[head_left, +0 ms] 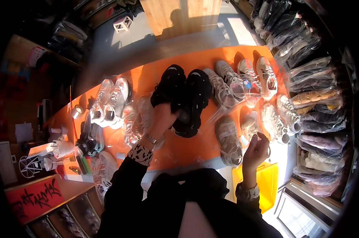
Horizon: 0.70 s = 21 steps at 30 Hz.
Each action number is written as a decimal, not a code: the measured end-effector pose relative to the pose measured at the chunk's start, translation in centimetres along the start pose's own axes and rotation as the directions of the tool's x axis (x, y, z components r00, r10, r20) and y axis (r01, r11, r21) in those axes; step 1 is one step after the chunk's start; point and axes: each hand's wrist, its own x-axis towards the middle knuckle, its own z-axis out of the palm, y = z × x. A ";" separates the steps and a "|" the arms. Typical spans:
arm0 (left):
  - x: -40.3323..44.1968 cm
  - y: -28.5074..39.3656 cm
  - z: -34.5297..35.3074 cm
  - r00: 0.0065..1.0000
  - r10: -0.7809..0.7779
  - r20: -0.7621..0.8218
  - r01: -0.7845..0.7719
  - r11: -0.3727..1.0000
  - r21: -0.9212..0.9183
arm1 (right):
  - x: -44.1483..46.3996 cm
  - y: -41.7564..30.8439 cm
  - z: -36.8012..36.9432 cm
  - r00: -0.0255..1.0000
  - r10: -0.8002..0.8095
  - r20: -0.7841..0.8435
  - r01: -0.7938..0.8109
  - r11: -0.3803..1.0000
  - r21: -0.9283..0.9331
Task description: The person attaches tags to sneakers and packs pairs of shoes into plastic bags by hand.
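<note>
A pair of black sneakers with white specks, the left sneaker (171,81) and the right sneaker (197,91), lies side by side on the orange tabletop (195,152). My left hand (163,118) is at the heel end of the left one; its fingers are blurred and partly lost against the black material. My right hand (256,150) is raised over the near edge, fingers curled and pinched together. Whatever it may hold is too small to make out. Near it is a plastic-wrapped greyish shoe (228,141). Clear plastic film (243,104) glints over the white sneakers (247,71).
More wrapped white sneakers (111,99) stand at the left, with a tape roll (77,111) beside them. A yellow bin (271,186) sits below my right hand. Racks of bagged shoes (318,103) line the right side. A small stool (123,23) is on the floor beyond.
</note>
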 end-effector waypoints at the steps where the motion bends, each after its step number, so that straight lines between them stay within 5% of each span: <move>1: -1.1 0.3 -1.0 1.000 -0.007 -0.002 0.007 1.000 -0.003 | 0.0 0.2 0.1 1.000 -0.005 0.006 0.005 1.000 0.000; 8: -8.4 1.2 -3.3 0.989 0.058 0.138 -0.040 0.990 -0.133 | 0.4 1.1 -0.1 0.984 -0.009 -0.179 0.008 1.000 -0.005; 9: -9.3 1.4 -2.9 0.987 0.069 0.145 -0.048 0.988 -0.146 | 0.8 1.3 -1.0 0.974 0.132 -0.182 -0.126 0.991 0.043; 12: -11.3 2.1 -1.4 0.964 0.098 0.248 -0.093 0.995 -0.032 | 3.5 1.8 -3.3 0.907 0.113 -0.405 -0.011 0.969 0.246; 15: -11.8 1.9 2.0 0.978 0.149 0.144 -0.134 0.985 -0.109 | 4.9 2.8 -6.1 0.847 0.080 -0.526 0.101 0.946 0.307; 21: -12.0 2.5 7.3 0.957 0.178 0.229 -0.203 0.975 0.090 | 2.7 1.3 -8.2 0.844 0.174 -0.507 0.036 0.925 0.378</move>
